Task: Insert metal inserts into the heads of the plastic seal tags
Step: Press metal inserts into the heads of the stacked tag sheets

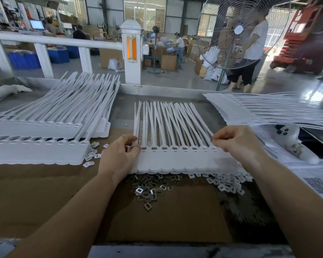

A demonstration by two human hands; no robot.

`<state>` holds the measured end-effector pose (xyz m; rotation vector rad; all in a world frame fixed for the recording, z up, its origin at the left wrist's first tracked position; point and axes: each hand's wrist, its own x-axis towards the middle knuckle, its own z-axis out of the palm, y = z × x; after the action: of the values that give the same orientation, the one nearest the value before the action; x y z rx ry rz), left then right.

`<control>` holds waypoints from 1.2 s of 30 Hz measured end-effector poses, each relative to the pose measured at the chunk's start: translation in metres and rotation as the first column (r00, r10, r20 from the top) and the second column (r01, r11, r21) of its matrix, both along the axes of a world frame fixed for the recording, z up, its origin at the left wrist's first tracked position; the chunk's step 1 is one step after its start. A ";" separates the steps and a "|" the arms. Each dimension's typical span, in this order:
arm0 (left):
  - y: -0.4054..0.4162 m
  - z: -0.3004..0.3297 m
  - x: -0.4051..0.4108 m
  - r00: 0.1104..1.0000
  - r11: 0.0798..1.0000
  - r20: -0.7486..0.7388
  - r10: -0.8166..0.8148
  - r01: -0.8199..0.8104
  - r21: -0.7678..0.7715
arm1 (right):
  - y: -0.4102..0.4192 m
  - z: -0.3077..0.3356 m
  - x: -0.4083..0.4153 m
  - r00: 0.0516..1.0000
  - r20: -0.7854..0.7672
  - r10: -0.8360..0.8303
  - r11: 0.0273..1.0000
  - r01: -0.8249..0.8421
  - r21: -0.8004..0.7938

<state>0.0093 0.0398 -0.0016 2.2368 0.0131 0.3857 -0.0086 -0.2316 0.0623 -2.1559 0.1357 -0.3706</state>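
Two hands: left hand (119, 155), right hand (237, 142) on tag strip (175, 161), roughly nine heads.

In front of you lies a joined row of white plastic seal tags (175, 159), flat on the tabletop, heads toward you and thin tails fanning away. Several of its head slots show a grey metal piece inside. Just nearer you, touching the row's rounded edge, a loose heap of small square metal inserts (147, 190) sits on brown cardboard.
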 end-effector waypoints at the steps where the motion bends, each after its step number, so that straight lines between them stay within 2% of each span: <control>1: 0.000 0.000 0.000 1.000 1.000 0.001 0.002 -0.002 0.001 | 0.000 0.000 0.001 1.000 -0.011 0.002 1.000 -0.002 -0.006; 4: -0.001 0.001 0.000 1.000 1.000 0.003 0.004 -0.004 0.001 | 0.002 -0.001 0.005 0.999 -0.041 0.018 0.998 -0.020 -0.066; 6: -0.001 0.001 0.000 1.000 1.000 0.003 0.004 -0.004 0.006 | 0.003 -0.003 0.009 0.997 -0.067 0.042 0.986 -0.052 -0.159; 10: -0.001 0.001 -0.001 1.000 1.000 0.008 0.005 -0.005 0.009 | 0.007 -0.006 0.015 0.990 -0.109 0.091 0.926 -0.124 -0.356; 15: -0.001 0.001 -0.001 1.000 1.000 0.007 0.009 -0.009 0.010 | 0.012 -0.005 0.020 0.982 -0.163 0.096 0.856 -0.165 -0.490; 22: -0.001 0.001 -0.001 1.000 1.000 0.010 0.011 -0.012 0.017 | 0.014 -0.003 0.022 0.971 -0.221 0.089 0.830 -0.195 -0.522; 33: -0.001 0.002 -0.001 1.000 1.000 -0.003 0.011 -0.011 0.009 | 0.008 -0.007 0.019 0.991 -0.117 0.071 0.881 -0.117 -0.459; 36: -0.002 0.002 -0.001 1.000 1.000 -0.001 0.009 -0.009 0.019 | 0.009 -0.010 0.016 0.993 -0.093 0.067 0.869 -0.104 -0.484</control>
<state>0.0080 0.0383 0.0007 2.2560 0.0201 0.3915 0.0071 -0.2230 0.0523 -2.6695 -0.0184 -0.2952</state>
